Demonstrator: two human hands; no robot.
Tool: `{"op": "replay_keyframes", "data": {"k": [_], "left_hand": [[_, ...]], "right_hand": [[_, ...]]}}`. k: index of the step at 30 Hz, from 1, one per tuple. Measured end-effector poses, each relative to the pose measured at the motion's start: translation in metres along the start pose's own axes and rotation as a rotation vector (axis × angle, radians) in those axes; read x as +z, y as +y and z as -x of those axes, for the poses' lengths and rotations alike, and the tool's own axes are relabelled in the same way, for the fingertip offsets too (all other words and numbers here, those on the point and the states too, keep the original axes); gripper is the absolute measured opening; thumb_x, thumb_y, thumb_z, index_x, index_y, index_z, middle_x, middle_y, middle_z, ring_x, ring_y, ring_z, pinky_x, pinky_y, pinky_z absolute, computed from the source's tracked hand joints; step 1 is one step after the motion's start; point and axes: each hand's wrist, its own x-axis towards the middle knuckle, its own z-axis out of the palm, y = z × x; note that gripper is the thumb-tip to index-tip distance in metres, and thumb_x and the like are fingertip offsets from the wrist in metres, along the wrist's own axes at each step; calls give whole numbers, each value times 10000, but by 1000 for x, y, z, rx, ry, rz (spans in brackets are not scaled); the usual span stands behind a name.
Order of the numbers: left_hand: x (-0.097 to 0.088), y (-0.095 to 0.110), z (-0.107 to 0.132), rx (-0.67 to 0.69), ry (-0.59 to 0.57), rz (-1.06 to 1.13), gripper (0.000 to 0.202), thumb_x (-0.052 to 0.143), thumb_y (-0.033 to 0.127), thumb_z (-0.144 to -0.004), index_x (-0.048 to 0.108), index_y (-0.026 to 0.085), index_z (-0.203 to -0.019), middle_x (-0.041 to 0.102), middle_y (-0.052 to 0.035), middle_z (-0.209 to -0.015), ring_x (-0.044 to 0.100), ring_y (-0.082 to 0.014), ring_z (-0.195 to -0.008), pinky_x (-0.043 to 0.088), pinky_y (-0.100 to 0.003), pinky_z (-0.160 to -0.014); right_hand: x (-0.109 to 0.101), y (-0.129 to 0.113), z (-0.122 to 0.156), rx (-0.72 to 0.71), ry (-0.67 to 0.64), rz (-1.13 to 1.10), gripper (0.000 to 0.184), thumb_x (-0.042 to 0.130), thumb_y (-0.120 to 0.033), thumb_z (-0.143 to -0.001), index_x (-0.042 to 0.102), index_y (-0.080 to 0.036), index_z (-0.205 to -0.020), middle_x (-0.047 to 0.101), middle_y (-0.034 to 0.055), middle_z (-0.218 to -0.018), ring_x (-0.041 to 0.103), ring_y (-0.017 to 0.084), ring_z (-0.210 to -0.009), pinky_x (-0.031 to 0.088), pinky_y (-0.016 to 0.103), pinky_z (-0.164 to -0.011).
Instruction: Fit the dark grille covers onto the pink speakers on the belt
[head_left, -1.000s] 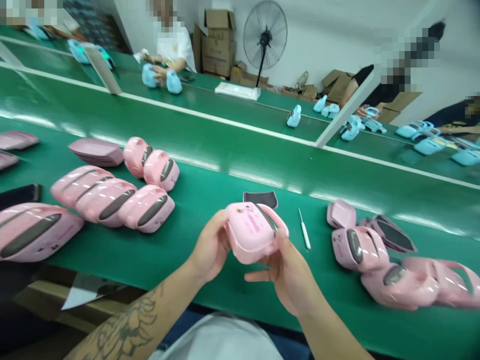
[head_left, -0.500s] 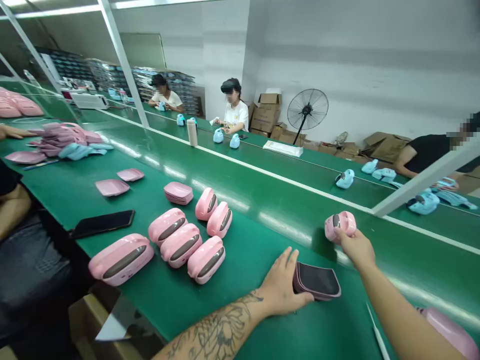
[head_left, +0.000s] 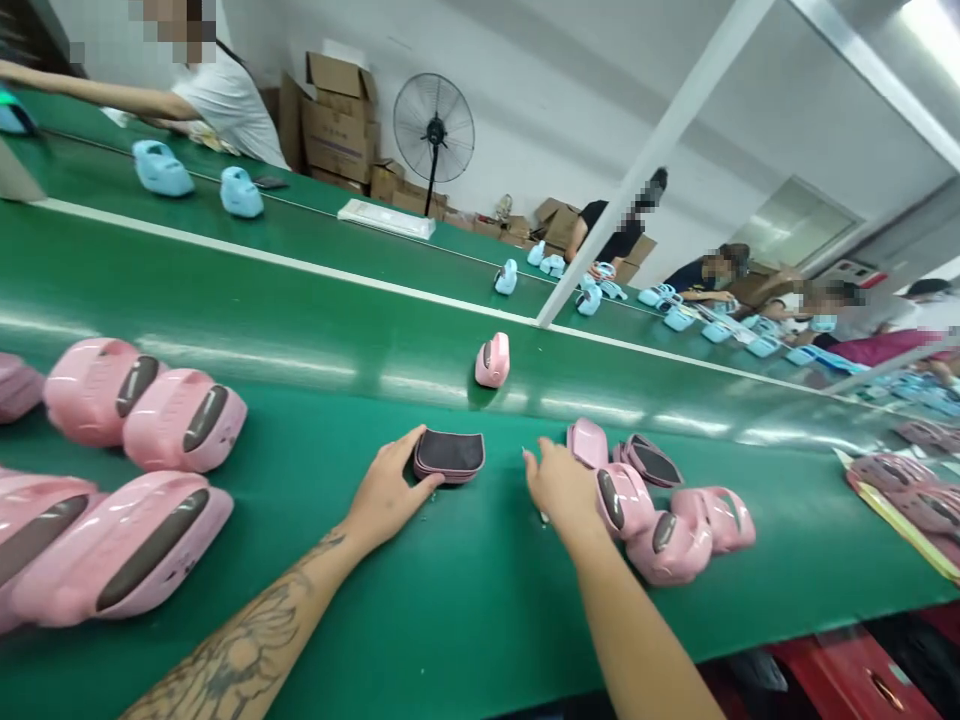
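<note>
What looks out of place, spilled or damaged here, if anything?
Nothing looks plainly damaged or spilled. The one mild oddity is a lone pink case on the green belt, apart from the other pink cases grouped on the green tabletop.

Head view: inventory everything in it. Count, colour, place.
Green worktop: one, green, full width.
Handled housings: at least eight, pink, left, right, one farther back.
Dark-faced panel stacks: two, black and pink, centre and right.
Smooth panels: one stack, pink, right of centre.
Far housings: many, light blue, far line.
Packet: one, white, far line.
Pedestal fan: one, dark, by wall.
Cardboard boxes: several, brown, around fan.
Co-workers: several, white or dark clothes mostly, far side.
Frame posts: several, white, along far line.
Left grip: one, bare hand, at centre stack.
Right grip: one, bare hand, beside smooth panels.
</note>
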Motion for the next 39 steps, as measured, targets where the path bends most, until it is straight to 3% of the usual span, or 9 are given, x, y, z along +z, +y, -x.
{"op": "replay_keyframes", "data": {"k": [7,12,14,17,21,26,30,35,39], "left_hand": [[-2,8,13,14,115,-98,897,716,546,-931,360,188,-1672,510,-228,-1661,511,-440,-1532,419,-665,-1255],[1,25,30,414,354,-233,591,734,326,-943,588,249,-1511,638,-179,-1525,607,-415,-1434,478,-609,-1226],[8,37,37,588,342,-207,522,748,207,-919,658,290,-1427,694,-137,-1451,666,-375,-1363,491,-560,-1228],[24,54,50,663,212,-112,513,734,120,-910,696,314,-1384,751,-103,-1372,730,-323,-1264,553,-478,-1171],[38,71,64,456,-53,96,556,758,200,-930,667,329,-1463,708,-113,-1481,696,-334,-1349,574,-468,-1152],[25,86,62,13,-391,530,1078,951,389,-793,385,349,-1709,434,-148,-1751,464,-402,-1593,378,-577,-1313],[8,83,66,-160,-576,898,1144,1010,526,-689,467,299,-1670,565,-184,-1649,589,-428,-1485,476,-539,-1216],[-10,65,92,-399,-220,1176,612,857,526,-866,763,173,-1357,836,-137,-1147,808,-297,-979,613,-318,-813],[-21,54,108,-630,73,1274,498,792,513,-872,825,133,-1192,857,-139,-1096,803,-339,-1028,627,-385,-888]], "right_hand": [[26,26,51,-78,8,-9,242,625,-320,-1092,694,-179,-1276,726,96,-1264,730,215,-1072,632,408,-947],[-34,85,53,-25,142,-88,392,394,-367,-1132,618,-188,-1399,659,181,-1376,702,285,-1150,561,415,-963],[-58,112,46,73,170,-90,549,497,-511,-1074,563,-160,-1490,637,232,-1415,715,331,-1081,547,443,-886],[-77,135,34,86,73,-126,420,551,-523,-1021,754,-180,-1155,779,146,-1048,727,299,-894,509,377,-775],[-86,123,44,-32,-66,-221,445,506,-560,-1038,755,-233,-868,756,23,-746,686,220,-739,469,300,-683],[-96,75,78,-239,-330,-533,277,633,-393,-955,839,-228,-1038,819,-1,-960,698,221,-857,488,273,-682],[-80,31,83,-374,-743,-909,381,735,-452,-916,849,-218,-1194,809,15,-977,693,226,-877,520,281,-730],[-42,-1,82,-353,-562,-1128,756,647,-798,-930,761,-214,-1397,762,72,-1030,601,156,-711,490,278,-618],[-22,0,101,-252,-496,-1078,607,606,-733,-1001,798,-256,-1323,652,8,-705,545,146,-577,444,268,-522]]}}
